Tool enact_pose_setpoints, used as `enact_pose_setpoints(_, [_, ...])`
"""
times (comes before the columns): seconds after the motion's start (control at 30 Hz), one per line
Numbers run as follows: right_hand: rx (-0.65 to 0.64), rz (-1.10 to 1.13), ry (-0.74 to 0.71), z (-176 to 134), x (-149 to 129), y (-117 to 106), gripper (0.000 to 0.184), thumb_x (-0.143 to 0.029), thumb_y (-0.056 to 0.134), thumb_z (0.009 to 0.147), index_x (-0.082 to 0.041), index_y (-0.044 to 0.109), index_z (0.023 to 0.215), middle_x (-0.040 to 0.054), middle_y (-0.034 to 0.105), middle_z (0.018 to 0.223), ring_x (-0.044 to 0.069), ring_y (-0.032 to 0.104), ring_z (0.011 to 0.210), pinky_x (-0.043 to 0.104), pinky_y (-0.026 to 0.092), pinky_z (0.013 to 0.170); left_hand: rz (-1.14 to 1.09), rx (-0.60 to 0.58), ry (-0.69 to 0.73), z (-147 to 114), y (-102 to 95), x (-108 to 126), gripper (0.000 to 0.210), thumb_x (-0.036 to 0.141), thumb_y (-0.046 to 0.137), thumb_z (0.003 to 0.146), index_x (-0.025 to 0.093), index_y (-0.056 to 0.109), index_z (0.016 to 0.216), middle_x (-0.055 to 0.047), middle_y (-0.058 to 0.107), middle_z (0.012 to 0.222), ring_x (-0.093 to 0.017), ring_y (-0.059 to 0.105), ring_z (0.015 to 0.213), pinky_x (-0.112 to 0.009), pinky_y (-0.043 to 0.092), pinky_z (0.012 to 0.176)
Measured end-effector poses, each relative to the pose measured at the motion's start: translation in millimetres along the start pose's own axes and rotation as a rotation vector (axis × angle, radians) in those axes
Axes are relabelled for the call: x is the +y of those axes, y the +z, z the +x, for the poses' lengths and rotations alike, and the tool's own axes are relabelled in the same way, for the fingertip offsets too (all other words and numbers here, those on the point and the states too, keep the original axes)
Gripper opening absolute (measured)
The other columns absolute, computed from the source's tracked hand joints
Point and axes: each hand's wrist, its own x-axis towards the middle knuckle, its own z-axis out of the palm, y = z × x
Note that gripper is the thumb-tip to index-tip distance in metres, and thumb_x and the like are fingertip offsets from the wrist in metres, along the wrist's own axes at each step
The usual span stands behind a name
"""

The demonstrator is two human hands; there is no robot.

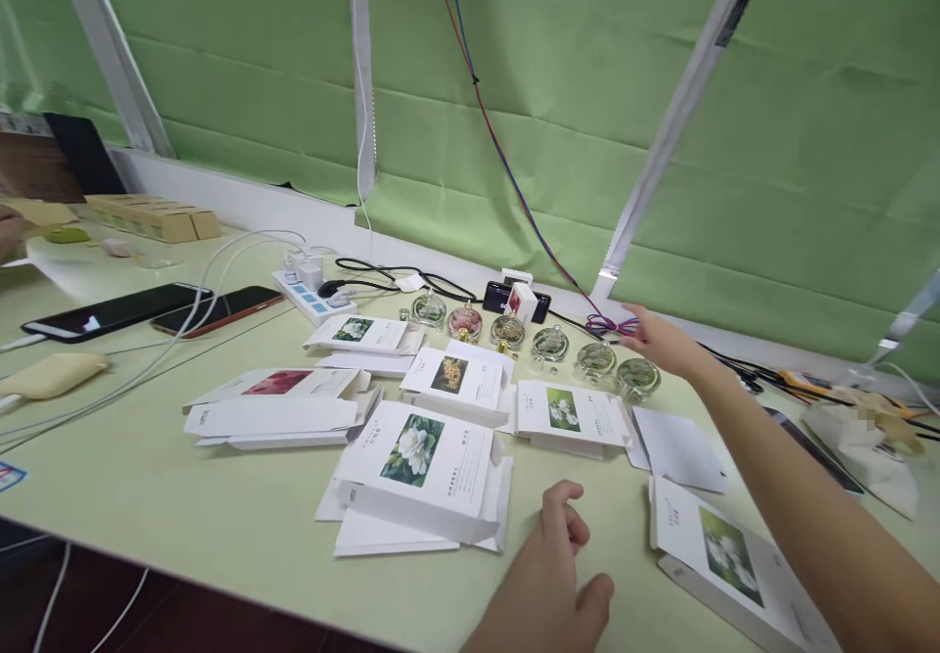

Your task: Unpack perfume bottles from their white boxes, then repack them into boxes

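Glass round bottle [637, 375] sits under right hand [659, 340]'s loose, empty grip.

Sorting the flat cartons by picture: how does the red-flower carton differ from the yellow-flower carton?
The red-flower carton shows a red bloom in a wide picture; the yellow-flower carton shows a yellow cluster in a smaller, squarer one. The red-flower carton lies furthest left, apart from the bottles; the yellow-flower carton lies just in front of them. The right hand reaches nearer the yellow-flower carton than the red one. Both are white, flattened and face up.

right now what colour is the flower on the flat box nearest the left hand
White, with green leaves, on the flat box; only the head view shows it.
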Motion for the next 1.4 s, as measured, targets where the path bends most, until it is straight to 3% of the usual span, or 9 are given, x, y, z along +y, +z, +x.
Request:
enact_pose_setpoints(0.1, [0.086, 0.082, -0.020, -64.7, 15.8, -16.4, 0.051, -0.048, 0.036, 0.087, -0.018, 0.038, 0.128, 0.0118, 0.062, 0.104, 0.026, 0.059, 0.093, 0.034, 0.046, 0.074, 0.027, 0.000, -0.013, -2.0, 0.3, 3.3, 0.059, 0.008, 0.050, 0.069, 0.018, 0.029, 0.123, -0.006, 0.049, 0.100, -0.018, 0.052, 0.091, -0.035, 0.040, 0.087])
enact_pose_setpoints(0.2, [-0.102, 0.213, -0.023, -144.8, 35.0, -4.7, 0.047, -0.053, 0.048, 0.080, -0.026, 0.050, 0.118, 0.0088, 0.057, 0.119, 0.027, 0.056, 0.103, 0.037, 0.046, 0.082, 0.061, -0.009, -0.003, -3.5, -1.3, 4.8, 0.058, 0.010, 0.050, 0.071, 0.018, 0.028, 0.124, -0.006, 0.049, 0.102, -0.019, 0.052, 0.092, -0.036, 0.040, 0.087])
enact_pose_setpoints(0.3, [-0.305, 0.268, -0.023, -208.2, 42.9, 26.3, 0.070, -0.045, 0.066, 0.067, -0.028, 0.041, 0.130, 0.0090, 0.048, 0.131, 0.031, 0.046, 0.117, 0.039, 0.039, 0.094, 0.075, -0.022, 0.020, -5.0, -3.3, 4.1, 0.055, 0.015, 0.048, 0.074, 0.020, 0.028, 0.125, -0.007, 0.048, 0.105, -0.019, 0.051, 0.095, -0.035, 0.039, 0.088])
enact_pose_setpoints(0.37, [-0.282, 0.261, -0.003, -230.4, 35.7, 43.0, 0.083, -0.036, 0.068, 0.062, -0.025, 0.032, 0.136, 0.0106, 0.044, 0.134, 0.033, 0.042, 0.119, 0.041, 0.036, 0.096, 0.072, -0.022, 0.035, -6.2, -4.3, 3.2, 0.053, 0.018, 0.047, 0.076, 0.020, 0.029, 0.126, -0.007, 0.048, 0.106, -0.020, 0.051, 0.098, -0.035, 0.039, 0.089])
enact_pose_setpoints(0.63, [-0.177, 0.481, -0.047, -234.0, -43.4, 36.3, 0.061, -0.036, 0.061, 0.070, -0.028, 0.043, 0.128, 0.0063, 0.048, 0.128, 0.029, 0.039, 0.118, 0.042, 0.033, 0.097, -0.036, -0.080, 0.122, -12.4, -10.7, 16.3, 0.036, 0.028, 0.051, 0.081, 0.020, 0.043, 0.116, -0.008, 0.053, 0.112, -0.021, 0.051, 0.103, -0.034, 0.039, 0.089])
enact_pose_setpoints(0.9, [0.345, 0.875, -0.059, -227.7, -119.0, 83.3, 0.062, -0.033, 0.066, 0.066, -0.029, 0.045, 0.124, 0.0066, 0.046, 0.128, 0.032, 0.037, 0.120, 0.045, 0.028, 0.100, -0.224, 0.173, 0.089, -15.1, -12.8, 18.9, 0.050, 0.045, 0.052, 0.080, 0.017, 0.046, 0.121, -0.012, 0.046, 0.123, -0.024, 0.048, 0.108, -0.036, 0.041, 0.090])
enact_pose_setpoints(1.03, [0.353, 1.014, 0.018, -230.8, -124.1, 91.2, 0.067, -0.043, 0.066, 0.066, -0.027, 0.041, 0.127, 0.0068, 0.038, 0.134, 0.032, 0.030, 0.126, 0.045, 0.024, 0.104, -0.054, 0.249, 0.151, -18.0, -9.7, 16.1, 0.048, 0.045, 0.055, 0.077, 0.019, 0.055, 0.117, -0.011, 0.044, 0.125, -0.027, 0.043, 0.114, -0.036, 0.037, 0.096])
enact_pose_setpoints(1.17, [0.357, 1.272, 0.323, -238.0, -109.6, 91.1, 0.073, -0.055, 0.060, 0.069, -0.025, 0.035, 0.130, 0.0100, 0.035, 0.137, 0.031, 0.029, 0.128, 0.045, 0.027, 0.102, -0.050, 0.203, 0.058, -17.3, -11.6, 18.3, 0.046, 0.047, 0.057, 0.074, 0.016, 0.061, 0.108, -0.012, 0.056, 0.112, -0.029, 0.051, 0.104, -0.040, 0.040, 0.092])
enact_pose_setpoints(1.4, [0.174, 1.794, 0.560, -247.9, -98.0, 80.3, 0.070, -0.051, 0.068, 0.065, -0.027, 0.040, 0.125, 0.0101, 0.057, 0.119, 0.027, 0.055, 0.105, 0.042, 0.043, 0.089, -0.527, 0.174, 0.064, -14.4, -13.8, 20.9, 0.055, 0.048, 0.069, 0.065, 0.013, 0.059, 0.106, -0.013, 0.066, 0.102, -0.027, 0.060, 0.097, -0.037, 0.047, 0.086])
